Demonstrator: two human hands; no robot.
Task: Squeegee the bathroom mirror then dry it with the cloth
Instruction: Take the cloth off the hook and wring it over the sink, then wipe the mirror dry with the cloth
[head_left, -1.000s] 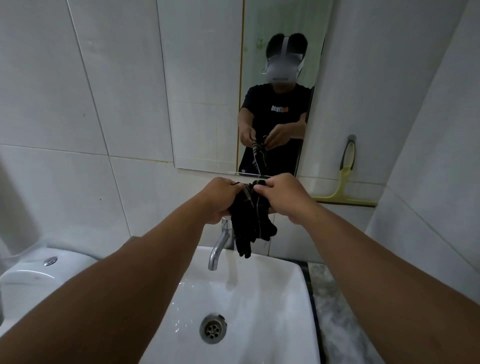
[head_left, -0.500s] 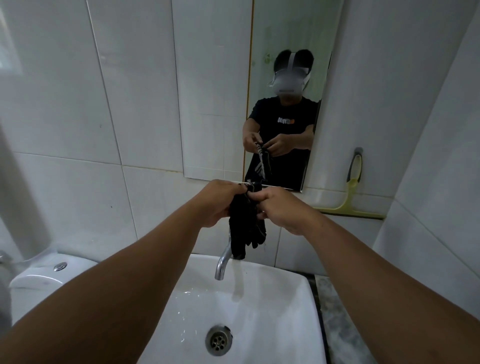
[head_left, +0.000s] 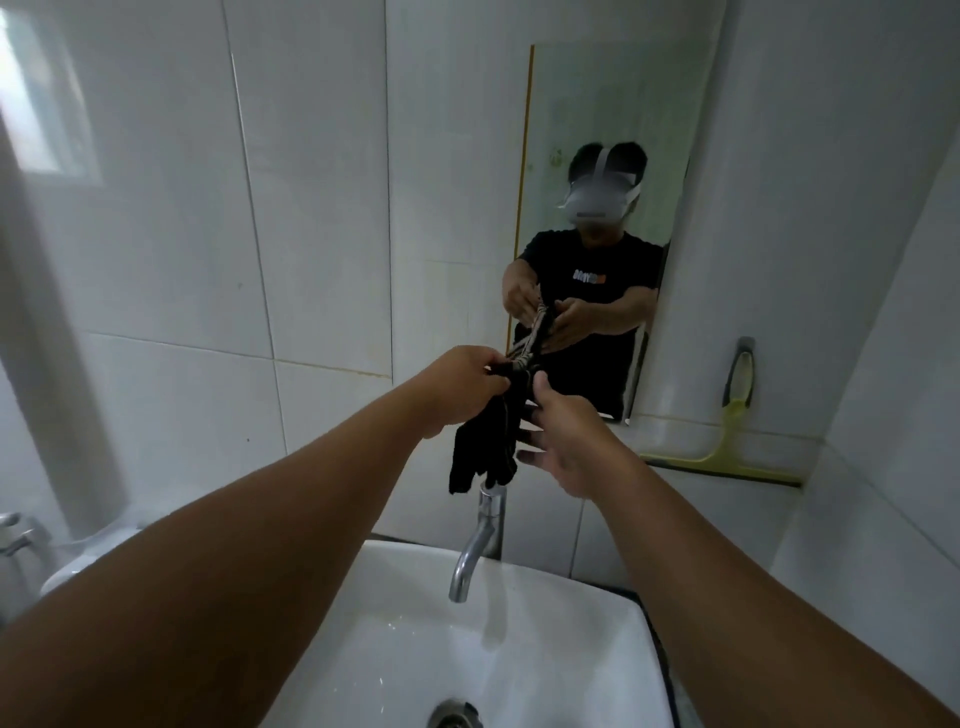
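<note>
Black, limp fabric, the cloth (head_left: 485, 441) hangs bunched from the left hand (head_left: 462, 382), whose fingers pinch its striped top edge above the curved chrome tap (head_left: 475, 545). The right hand (head_left: 566, 441) sits just beside the cloth with fingers spread and relaxed, gripping nothing. Glossy white tiles surround the frameless mirror (head_left: 597, 130). A yellow-green plastic squeegee (head_left: 727, 441) with a long flat blade leans on the wall ledge at right. The smooth white ceramic sink (head_left: 597, 649) holds a metal drain (head_left: 454, 717).
</note>
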